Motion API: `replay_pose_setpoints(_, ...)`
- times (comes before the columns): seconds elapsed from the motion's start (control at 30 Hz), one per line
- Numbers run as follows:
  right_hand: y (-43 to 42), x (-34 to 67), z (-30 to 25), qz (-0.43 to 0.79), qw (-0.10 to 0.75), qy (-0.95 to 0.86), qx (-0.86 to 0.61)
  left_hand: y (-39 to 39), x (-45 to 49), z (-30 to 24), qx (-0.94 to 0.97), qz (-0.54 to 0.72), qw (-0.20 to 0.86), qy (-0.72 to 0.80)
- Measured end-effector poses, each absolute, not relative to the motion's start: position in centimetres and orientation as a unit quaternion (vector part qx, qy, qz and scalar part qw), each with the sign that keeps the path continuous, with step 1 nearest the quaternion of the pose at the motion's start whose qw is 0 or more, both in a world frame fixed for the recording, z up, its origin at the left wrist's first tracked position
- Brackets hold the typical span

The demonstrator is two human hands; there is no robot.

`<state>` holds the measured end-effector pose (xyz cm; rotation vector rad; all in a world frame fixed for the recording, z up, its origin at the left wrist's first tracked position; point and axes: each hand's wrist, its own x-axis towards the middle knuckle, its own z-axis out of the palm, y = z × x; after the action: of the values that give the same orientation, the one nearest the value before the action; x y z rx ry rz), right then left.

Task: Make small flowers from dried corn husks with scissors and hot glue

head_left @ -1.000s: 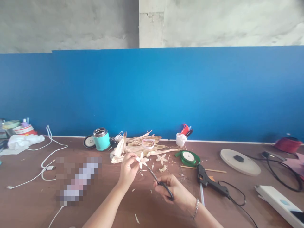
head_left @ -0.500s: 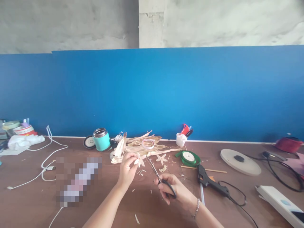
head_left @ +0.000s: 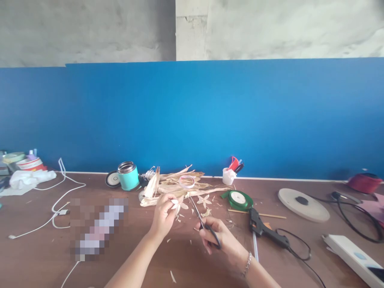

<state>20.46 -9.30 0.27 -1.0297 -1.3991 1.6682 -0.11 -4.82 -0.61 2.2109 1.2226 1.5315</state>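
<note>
My left hand (head_left: 163, 218) pinches a pale flower cut from dried corn husk (head_left: 175, 205) between thumb and fingertips; the fingers hide part of it. My right hand (head_left: 216, 235) is closed round the dark handles of a pair of scissors (head_left: 196, 212). The blades point up and left, just right of the flower, apart from it. A second star-shaped husk flower (head_left: 204, 201) lies on the table beyond the blades. Small husk scraps (head_left: 205, 213) are scattered around it. Behind my left hand lies a heap of dried husks (head_left: 172, 186) with a roll of clear tape (head_left: 187, 182) on top.
A turquoise jar (head_left: 128, 177) stands left of the husks, a white cup of pens (head_left: 229, 176) behind. To the right are a green ribbon roll (head_left: 240, 199), a thin stick (head_left: 274, 216), a black glue gun (head_left: 267, 230) and its cord. White cables (head_left: 57, 204) lie left. A blue panel (head_left: 192, 120) closes the back.
My left hand has turned the husk flower, so its spread petals show differently and are more covered by the fingers. The scissors have shifted slightly, staying in my right hand.
</note>
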Motion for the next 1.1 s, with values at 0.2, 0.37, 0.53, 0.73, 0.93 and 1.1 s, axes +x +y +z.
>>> replay_pose_setpoints(0.2,-9.3,20.4,0.2,0.649,0.335,-0.546,-0.41,-4.8,-0.3,-0.6,0.723,0.542,0.016,0.429)
replay_pose_setpoints(0.37,-9.7,19.9,-0.2,0.665,0.31,-0.547,-0.403,-4.4,-0.6,-1.3,0.685,0.573,-0.033,0.448)
replay_pose_setpoints(0.53,-10.3,18.7,-0.5,0.669,0.327,-0.541,-0.391,-4.7,-0.3,-1.6,0.682,0.572,-0.028,0.455)
replay_pose_setpoints(0.73,-10.4,18.3,-0.6,0.658,0.359,-0.53,-0.397,-4.9,0.0,-1.4,0.701,0.557,-0.007,0.446)
replay_pose_setpoints(0.93,-10.0,18.6,-0.9,0.646,0.363,-0.532,-0.41,-4.9,0.1,-1.3,0.704,0.552,0.001,0.447)
replay_pose_setpoints(1.1,-9.9,18.7,-1.0,0.64,0.36,-0.534,-0.419,-4.9,0.1,-0.9,0.701,0.555,-0.003,0.448)
